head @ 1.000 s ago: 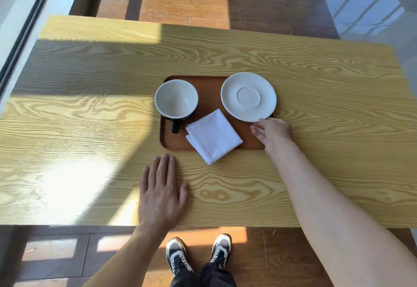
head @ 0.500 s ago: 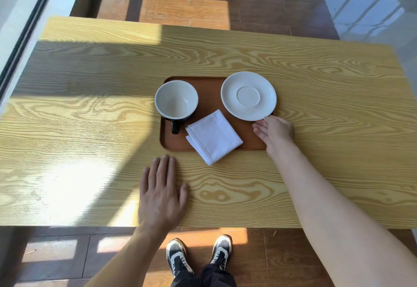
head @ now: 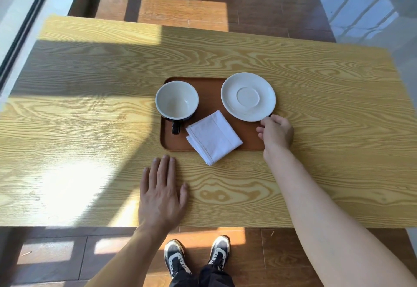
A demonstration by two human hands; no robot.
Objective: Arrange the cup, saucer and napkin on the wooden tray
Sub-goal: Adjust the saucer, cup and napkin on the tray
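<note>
A brown wooden tray (head: 209, 97) lies in the middle of the table. On its left end stands a cup (head: 177, 100), white inside and black outside, with its handle toward me. A white saucer (head: 248, 96) rests on the tray's right end and overhangs the rim. A folded white napkin (head: 213, 137) lies across the tray's near edge, one corner out on the table. My right hand (head: 276, 132) sits at the tray's right near corner, fingers curled, its fingertips touching the saucer's near rim. My left hand (head: 161, 193) lies flat on the table in front of the tray, fingers apart.
The light wood-grain table (head: 79, 128) has its near edge just above my shoes (head: 196, 257). Dark wooden floor lies beyond the far edge. A window frame runs along the left side, and sunlight patches fall on the table's left half.
My right hand has crept slightly up and right along the tray's corner, its fingertips now against the saucer's rim. The saucer, cup, napkin and my left hand have stayed in place.
</note>
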